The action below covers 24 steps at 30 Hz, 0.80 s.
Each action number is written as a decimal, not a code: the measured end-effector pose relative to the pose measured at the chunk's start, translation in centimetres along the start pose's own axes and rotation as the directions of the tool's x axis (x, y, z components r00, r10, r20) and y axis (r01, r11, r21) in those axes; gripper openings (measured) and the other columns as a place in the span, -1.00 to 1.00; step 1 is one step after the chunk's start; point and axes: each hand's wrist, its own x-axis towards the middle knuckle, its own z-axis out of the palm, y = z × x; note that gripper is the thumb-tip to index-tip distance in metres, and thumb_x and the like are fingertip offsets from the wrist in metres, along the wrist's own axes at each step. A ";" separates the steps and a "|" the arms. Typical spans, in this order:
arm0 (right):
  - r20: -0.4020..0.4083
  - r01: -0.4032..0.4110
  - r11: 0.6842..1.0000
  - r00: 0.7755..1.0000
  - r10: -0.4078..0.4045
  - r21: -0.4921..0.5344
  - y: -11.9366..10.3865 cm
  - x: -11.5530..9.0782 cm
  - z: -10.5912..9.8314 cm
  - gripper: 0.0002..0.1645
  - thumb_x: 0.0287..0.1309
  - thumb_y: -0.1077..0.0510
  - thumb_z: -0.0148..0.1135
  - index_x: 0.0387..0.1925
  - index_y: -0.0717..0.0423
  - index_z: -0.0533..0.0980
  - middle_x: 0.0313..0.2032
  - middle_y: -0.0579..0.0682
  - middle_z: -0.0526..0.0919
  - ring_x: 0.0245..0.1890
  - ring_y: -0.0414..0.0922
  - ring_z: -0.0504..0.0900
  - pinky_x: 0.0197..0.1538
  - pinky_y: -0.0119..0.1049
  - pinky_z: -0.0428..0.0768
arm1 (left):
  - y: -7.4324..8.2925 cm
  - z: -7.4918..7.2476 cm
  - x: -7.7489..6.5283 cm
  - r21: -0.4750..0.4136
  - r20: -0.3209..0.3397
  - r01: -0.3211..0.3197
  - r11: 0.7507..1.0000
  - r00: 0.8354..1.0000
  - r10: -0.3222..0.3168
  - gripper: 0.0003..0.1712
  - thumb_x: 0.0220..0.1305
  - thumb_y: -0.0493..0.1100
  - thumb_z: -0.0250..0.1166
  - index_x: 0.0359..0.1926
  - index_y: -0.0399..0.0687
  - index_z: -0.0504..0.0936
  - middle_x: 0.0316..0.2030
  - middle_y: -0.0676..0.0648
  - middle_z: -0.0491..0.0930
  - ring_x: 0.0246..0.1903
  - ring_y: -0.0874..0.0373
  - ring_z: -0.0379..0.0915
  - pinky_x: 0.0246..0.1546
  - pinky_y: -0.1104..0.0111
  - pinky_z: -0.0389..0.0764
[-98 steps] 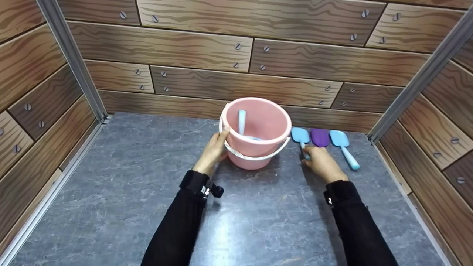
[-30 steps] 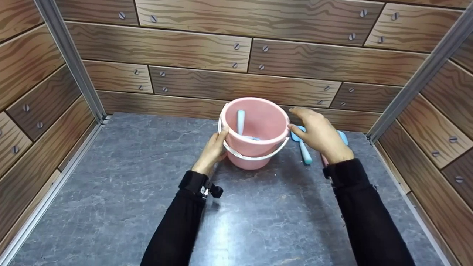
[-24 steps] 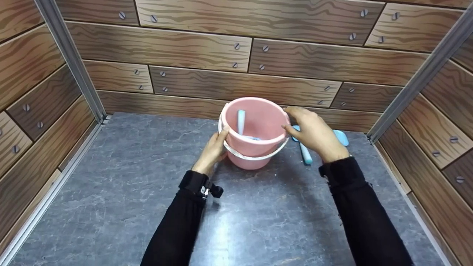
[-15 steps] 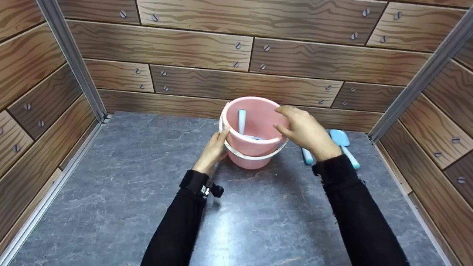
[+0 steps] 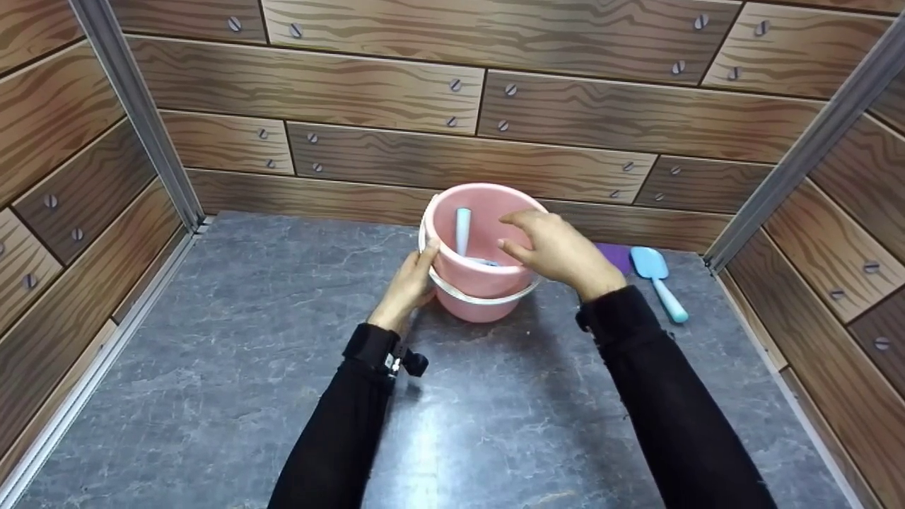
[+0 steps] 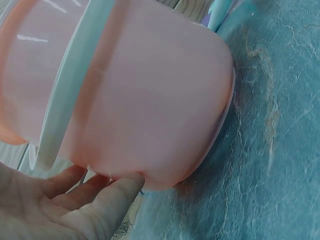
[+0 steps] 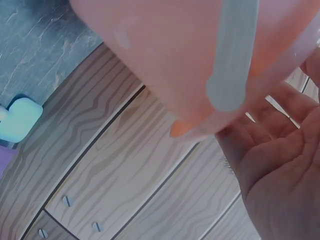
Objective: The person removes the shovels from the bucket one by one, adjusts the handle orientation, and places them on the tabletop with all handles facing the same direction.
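A pink bucket (image 5: pixel 481 288) with a white handle (image 5: pixel 488 300) stands upright at the back of the table. My left hand (image 5: pixel 406 286) holds its left side, thumb up at the rim; in the left wrist view the fingers (image 6: pixel 112 200) lie against the outer wall. Inside the bucket, a light blue toy shovel (image 5: pixel 462 232) leans with its handle up. My right hand (image 5: pixel 558 251) hangs over the right rim, thumb and fingers apart, nothing seen between them. The right wrist view shows its palm (image 7: pixel 285 175) beside the rim.
Right of the bucket lie a purple shovel (image 5: pixel 615 256), partly hidden by my right hand, and a blue shovel (image 5: pixel 650 263) with a pale handle. A wood-patterned wall (image 5: pixel 396 155) rises behind the grey tabletop (image 5: pixel 269 311), with side walls at left and right.
My right hand has left the shovel handle beside the bucket, risen, and moved left over the rim. That nearest blue shovel is now hidden behind it. My left hand and the bucket stay put.
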 end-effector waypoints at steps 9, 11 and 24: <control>0.079 -0.002 0.999 0.997 -0.001 0.039 -0.5 1.2 0.9 -0.37 0.72 0.03 0.33 0.51 0.42 0.60 0.45 0.39 0.75 0.55 0.33 0.69 0.72 0.27 0.56 | -0.1 0.1 0.1 -0.010 0.000 -0.005 1.000 1.000 0.005 -0.08 0.79 0.32 0.09 0.66 -0.39 0.38 0.69 -0.46 0.33 0.69 -0.37 0.35 0.70 -0.33 0.52; 0.107 -0.024 0.998 0.994 0.018 0.054 -0.6 1.5 1.0 -0.37 0.73 0.02 0.31 0.52 0.38 0.60 0.46 0.38 0.75 0.54 0.33 0.70 0.70 0.28 0.58 | -0.1 0.1 0.1 -0.016 0.003 -0.007 1.000 1.000 0.007 -0.09 0.78 0.33 0.10 0.65 -0.38 0.39 0.69 -0.45 0.33 0.70 -0.36 0.33 0.70 -0.34 0.50; 0.313 -0.028 0.986 0.949 -0.025 0.163 1.3 4.0 2.1 -0.31 0.65 -0.04 0.39 0.57 0.29 0.60 0.41 0.34 0.80 0.42 0.28 0.83 0.54 0.12 0.76 | -0.9 -0.4 0.9 -0.004 0.006 -0.026 1.000 1.000 0.026 0.00 0.67 0.48 0.19 0.60 -0.31 0.47 0.59 -0.41 0.46 0.59 -0.29 0.50 0.61 -0.30 0.63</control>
